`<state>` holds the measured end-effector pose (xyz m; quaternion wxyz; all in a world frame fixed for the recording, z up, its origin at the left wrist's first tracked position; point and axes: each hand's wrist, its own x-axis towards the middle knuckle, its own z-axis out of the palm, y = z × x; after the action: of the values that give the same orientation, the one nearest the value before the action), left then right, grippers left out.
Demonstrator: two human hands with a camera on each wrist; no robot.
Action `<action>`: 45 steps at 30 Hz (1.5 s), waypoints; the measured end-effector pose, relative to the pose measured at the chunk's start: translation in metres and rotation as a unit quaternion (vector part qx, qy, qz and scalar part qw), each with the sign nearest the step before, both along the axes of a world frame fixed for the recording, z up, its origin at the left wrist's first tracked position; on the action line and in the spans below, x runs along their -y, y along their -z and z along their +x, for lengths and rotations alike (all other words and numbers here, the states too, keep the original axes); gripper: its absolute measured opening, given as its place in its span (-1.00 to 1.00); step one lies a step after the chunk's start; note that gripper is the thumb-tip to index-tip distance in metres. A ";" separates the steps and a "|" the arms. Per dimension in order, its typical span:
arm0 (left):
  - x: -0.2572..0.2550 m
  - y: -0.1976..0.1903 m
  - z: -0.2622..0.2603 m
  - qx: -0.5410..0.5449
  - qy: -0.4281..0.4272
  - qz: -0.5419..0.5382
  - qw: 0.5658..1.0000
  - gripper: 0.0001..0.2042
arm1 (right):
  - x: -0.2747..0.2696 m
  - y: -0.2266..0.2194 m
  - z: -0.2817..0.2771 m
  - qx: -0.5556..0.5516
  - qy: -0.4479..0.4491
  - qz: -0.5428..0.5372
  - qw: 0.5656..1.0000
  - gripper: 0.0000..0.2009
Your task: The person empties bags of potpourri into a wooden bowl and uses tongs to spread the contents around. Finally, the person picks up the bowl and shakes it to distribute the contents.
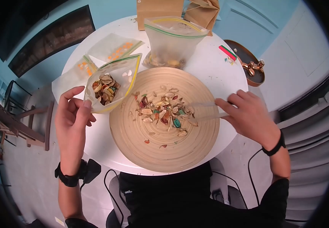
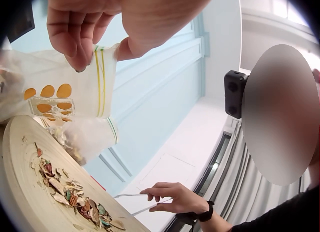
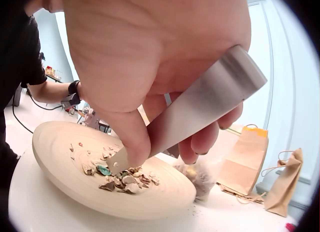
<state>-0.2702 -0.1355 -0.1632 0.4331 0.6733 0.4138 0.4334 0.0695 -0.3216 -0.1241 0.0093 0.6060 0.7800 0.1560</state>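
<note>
My left hand [image 1: 72, 116] pinches the edge of a frosted zip bag [image 1: 123, 84] with a green and yellow seal. The bag's mouth is spread, and dried potpourri [image 1: 105, 90] lies inside. In the left wrist view, thumb and fingertips grip the bag near its seal strip [image 2: 100, 84]. My right hand [image 1: 248, 114] holds metal tongs [image 3: 200, 99], thumb on one arm and fingers on the other. Their tips reach the right side of a loose potpourri pile [image 1: 164, 114], made of petals, pods and green pieces. This pile sits on a round wooden plate [image 1: 153, 154].
Behind the plate stands a larger zip bag [image 1: 172, 41] partly filled with potpourri. Flat bags with orange dots [image 1: 113, 47] lie at the back left. Paper bags [image 1: 159, 13] stand at the rear. A red and green strip [image 1: 228, 52] lies right, near a tray [image 1: 257, 79] holding a balloon-dog figure.
</note>
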 end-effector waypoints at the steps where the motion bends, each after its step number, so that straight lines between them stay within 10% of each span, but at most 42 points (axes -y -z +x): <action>1: 0.000 0.000 0.001 0.002 -0.001 0.001 1.000 -0.64 | 0.007 -0.006 0.001 0.015 0.017 -0.017 1.000 -0.53; 15: -0.001 -0.002 0.003 -0.005 0.000 0.003 1.000 -0.63 | -0.014 0.024 -0.004 0.018 -0.017 0.049 0.998 -0.53; 23: 0.001 -0.001 0.006 0.000 0.004 -0.005 1.000 -0.63 | -0.003 0.008 0.015 -0.322 0.212 -0.195 0.902 -0.69; 45: 0.003 -0.003 0.002 -0.006 0.005 -0.016 1.000 -0.64 | -0.094 0.035 0.038 -0.386 0.101 -0.266 0.877 -0.58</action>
<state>-0.2682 -0.1382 -0.1604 0.4434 0.6710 0.4201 0.4203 0.1073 -0.2277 -0.1592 -0.1158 0.6685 0.6681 -0.3056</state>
